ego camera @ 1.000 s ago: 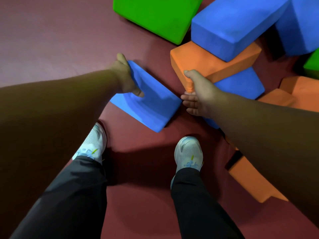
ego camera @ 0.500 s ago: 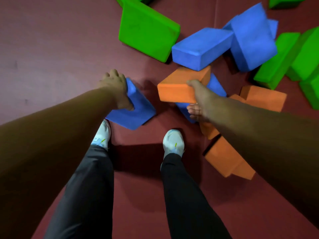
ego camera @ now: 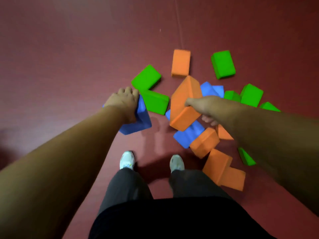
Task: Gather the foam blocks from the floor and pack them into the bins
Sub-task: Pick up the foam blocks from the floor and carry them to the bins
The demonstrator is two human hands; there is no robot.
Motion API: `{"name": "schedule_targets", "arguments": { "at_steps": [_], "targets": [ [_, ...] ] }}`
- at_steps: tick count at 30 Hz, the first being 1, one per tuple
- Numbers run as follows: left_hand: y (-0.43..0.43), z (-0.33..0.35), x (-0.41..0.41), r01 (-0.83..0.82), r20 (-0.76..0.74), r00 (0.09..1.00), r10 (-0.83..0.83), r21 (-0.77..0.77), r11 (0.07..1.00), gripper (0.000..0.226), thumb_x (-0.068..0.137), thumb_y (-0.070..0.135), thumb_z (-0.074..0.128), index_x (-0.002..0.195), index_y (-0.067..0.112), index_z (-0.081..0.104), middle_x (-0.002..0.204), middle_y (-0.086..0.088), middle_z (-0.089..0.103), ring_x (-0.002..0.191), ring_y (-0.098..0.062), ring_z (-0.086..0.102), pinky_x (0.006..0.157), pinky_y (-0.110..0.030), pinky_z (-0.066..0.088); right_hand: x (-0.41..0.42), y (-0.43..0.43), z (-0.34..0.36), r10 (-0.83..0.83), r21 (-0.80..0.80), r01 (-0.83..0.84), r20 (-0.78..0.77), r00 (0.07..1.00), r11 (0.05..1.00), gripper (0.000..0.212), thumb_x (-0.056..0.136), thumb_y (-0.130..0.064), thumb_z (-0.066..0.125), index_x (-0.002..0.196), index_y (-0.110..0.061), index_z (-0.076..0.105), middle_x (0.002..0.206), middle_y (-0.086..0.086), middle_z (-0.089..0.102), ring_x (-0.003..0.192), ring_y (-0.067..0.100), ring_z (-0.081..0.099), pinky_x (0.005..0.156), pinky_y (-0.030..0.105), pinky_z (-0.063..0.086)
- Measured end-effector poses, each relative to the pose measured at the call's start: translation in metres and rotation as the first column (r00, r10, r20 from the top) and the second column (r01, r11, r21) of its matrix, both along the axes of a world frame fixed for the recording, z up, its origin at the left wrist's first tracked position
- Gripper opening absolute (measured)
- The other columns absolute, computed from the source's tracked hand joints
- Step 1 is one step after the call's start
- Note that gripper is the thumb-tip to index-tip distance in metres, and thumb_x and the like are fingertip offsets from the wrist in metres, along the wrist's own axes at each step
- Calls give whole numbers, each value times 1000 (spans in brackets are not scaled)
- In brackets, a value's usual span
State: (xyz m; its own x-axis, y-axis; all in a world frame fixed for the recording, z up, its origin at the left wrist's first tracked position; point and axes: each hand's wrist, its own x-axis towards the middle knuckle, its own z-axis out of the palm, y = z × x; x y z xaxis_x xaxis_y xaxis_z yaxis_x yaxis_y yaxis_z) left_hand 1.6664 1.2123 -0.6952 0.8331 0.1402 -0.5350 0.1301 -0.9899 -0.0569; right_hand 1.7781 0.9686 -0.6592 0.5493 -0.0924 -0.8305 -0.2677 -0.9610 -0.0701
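My left hand point(ego camera: 124, 102) grips a blue foam block point(ego camera: 141, 118), lifted off the dark red floor, with the fingers curled over its top edge. My right hand point(ego camera: 202, 107) holds an orange foam block point(ego camera: 183, 104) in the air, thumb on its upper face and fingers underneath. Below and behind them lies a scattered pile: another blue block point(ego camera: 188, 135), several orange blocks point(ego camera: 204, 142) and several green blocks point(ego camera: 155, 101). No bin is in view.
My two feet in white shoes point(ego camera: 127, 160) stand just in front of the pile. An orange block point(ego camera: 180, 62) and a green block point(ego camera: 223, 63) lie apart at the back. Bare red floor point(ego camera: 69, 49) stretches to the left and far side.
I have straightened up, so the view is higher and the pile looks smaller. Both hands have lifted their blocks off the floor, the orange one now tilted on end.
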Motion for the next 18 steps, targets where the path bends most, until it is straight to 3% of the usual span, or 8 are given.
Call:
{"name": "schedule_targets", "arguments": {
  "at_steps": [3, 5, 7, 10, 13, 18],
  "targets": [
    [2, 78, 21, 44, 46, 998, -46, 42, 998, 77, 70, 47, 81, 129, 18, 42, 130, -8, 50, 123, -33, 53, 95, -45, 49, 14, -2, 68, 201, -71, -191, 171, 965, 979, 57, 81, -71, 55, 81, -14, 56, 94, 18, 68, 83, 33, 65, 72, 33, 48],
    [5, 126, 34, 90, 99, 990, -96, 65, 994, 79, 68, 50, 82, 129, 19, 42, 130, -6, 52, 123, -31, 53, 97, -45, 48, 21, -1, 112, 256, -121, -231, 275, 927, 965, 60, 74, -74, 57, 86, -16, 62, 106, 17, 72, 97, 35, 70, 75, 32, 48],
    [9, 168, 45, 125, 161, 978, -136, 79, 989, 84, 65, 55, 85, 130, 20, 44, 131, -5, 53, 122, -31, 53, 98, -44, 48, 25, 1, 153, 255, -127, -223, 371, 893, 966, 69, 66, -75, 58, 97, -14, 70, 107, 14, 71, 99, 35, 68, 73, 32, 47],
    [20, 220, 59, 144, 234, 960, -156, 68, 987, 89, 62, 58, 88, 129, 19, 44, 132, -6, 55, 123, -32, 52, 99, -45, 49, 23, 6, 208, 176, -102, -144, 514, 840, 984, 82, 62, -73, 59, 117, -13, 71, 122, 16, 69, 107, 36, 67, 77, 34, 50],
    [35, 260, 68, 186, 280, 940, -194, 55, 981, 91, 62, 60, 90, 128, 17, 44, 134, -7, 56, 124, -33, 52, 97, -45, 48, 13, 15, 246, 98, -75, -66, 616, 782, 995, 88, 65, -68, 64, 133, -13, 60, 135, 15, 57, 120, 38, 61, 90, 39, 53],
    [54, 303, 74, 293, 299, 910, -288, 29, 956, 93, 63, 61, 90, 131, 15, 45, 135, -7, 55, 124, -33, 51, 98, -45, 49, -23, 30, 276, -32, -56, 97, 685, 728, 994, 93, 66, -69, 68, 140, -13, 53, 140, 13, 49, 127, 38, 56, 99, 43, 50]
  ]
}}
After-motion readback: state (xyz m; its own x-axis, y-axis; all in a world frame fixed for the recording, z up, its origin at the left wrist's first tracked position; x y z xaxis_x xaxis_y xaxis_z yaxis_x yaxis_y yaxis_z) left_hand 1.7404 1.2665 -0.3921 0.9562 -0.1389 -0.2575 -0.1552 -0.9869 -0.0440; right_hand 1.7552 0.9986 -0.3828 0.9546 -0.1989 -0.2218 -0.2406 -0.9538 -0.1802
